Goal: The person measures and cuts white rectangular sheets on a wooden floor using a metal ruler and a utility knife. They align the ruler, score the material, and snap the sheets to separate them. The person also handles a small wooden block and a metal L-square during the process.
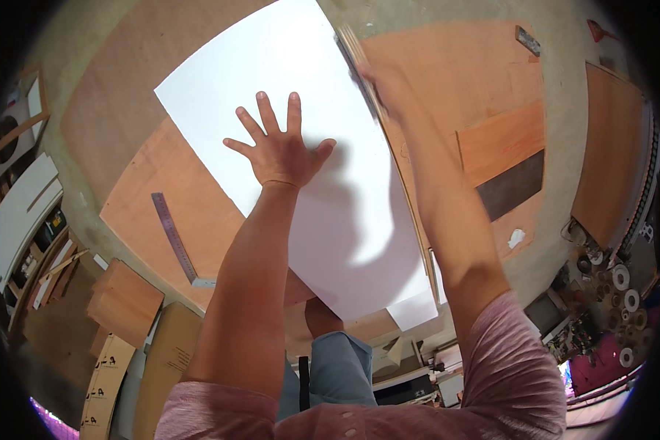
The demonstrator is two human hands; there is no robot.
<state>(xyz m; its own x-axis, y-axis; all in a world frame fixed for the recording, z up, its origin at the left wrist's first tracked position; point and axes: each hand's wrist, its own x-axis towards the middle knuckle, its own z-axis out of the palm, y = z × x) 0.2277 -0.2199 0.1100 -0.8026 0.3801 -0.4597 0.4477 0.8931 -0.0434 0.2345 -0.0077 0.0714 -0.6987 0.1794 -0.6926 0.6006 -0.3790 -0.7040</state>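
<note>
A large white sheet [286, 71] lies over wooden panels in front of me. My left hand [283, 146] is pressed flat on it with the fingers spread, holding nothing. At the sheet's right edge, my right hand [385, 91] is blurred and is at a long, narrow strip [357, 55] that runs along this edge. How the fingers sit on the strip cannot be made out. A metal try square [173, 239] rests on the orange-brown plywood [137, 187] to the left of my left forearm.
An orange-brown board [503, 143] and a dark piece [511, 187] lie at the right. Brown boards [126, 302] and cardboard [168, 363] stand at the lower left. Rolls and rings [620, 278] crowd the lower right. A small dark block [528, 41] is at the upper right.
</note>
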